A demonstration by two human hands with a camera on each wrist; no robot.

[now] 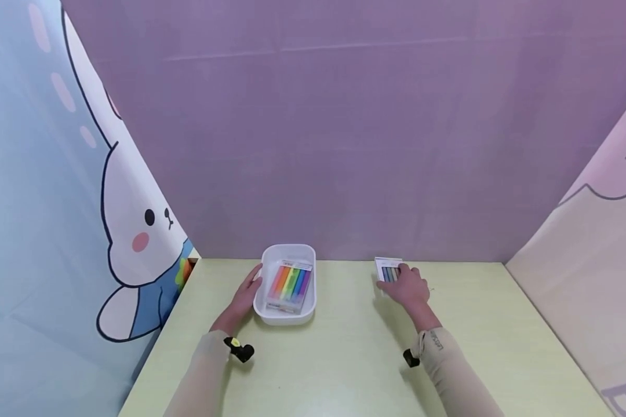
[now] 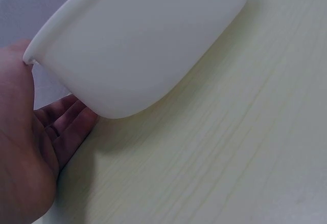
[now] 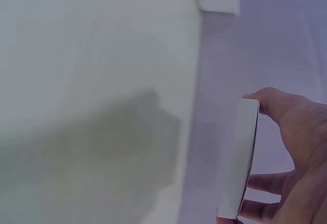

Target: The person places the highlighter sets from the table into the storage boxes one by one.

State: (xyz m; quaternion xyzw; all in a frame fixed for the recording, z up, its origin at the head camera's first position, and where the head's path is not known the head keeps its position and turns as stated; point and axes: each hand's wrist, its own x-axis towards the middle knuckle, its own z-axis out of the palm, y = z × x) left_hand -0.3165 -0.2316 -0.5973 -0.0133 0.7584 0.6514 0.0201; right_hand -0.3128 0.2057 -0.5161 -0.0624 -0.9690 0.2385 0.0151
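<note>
A white plastic bin (image 1: 284, 318) with rounded corners is on the left of the table. My left hand (image 1: 246, 296) grips its left side: in the left wrist view, the thumb side is at the rim and the fingers reach under the wall (image 2: 133, 45). Inside the bin lies a clear pack of rainbow-coloured markers (image 1: 290, 286), slightly askew. Off to the right, near the table's back edge, my right hand (image 1: 411, 287) holds a thin white box (image 1: 388, 265) with dark blue to brown strips on its front. The right wrist view shows this box (image 3: 240, 157) edge-on, pinched between thumb and fingers.
The pale wood-look table (image 1: 334, 359) meets a purple cloth backdrop (image 1: 344, 150) along its back edge. A blue cloth with a cartoon rabbit (image 1: 141, 231) hangs at the left, and a pale printed cloth (image 1: 594, 278) at the right.
</note>
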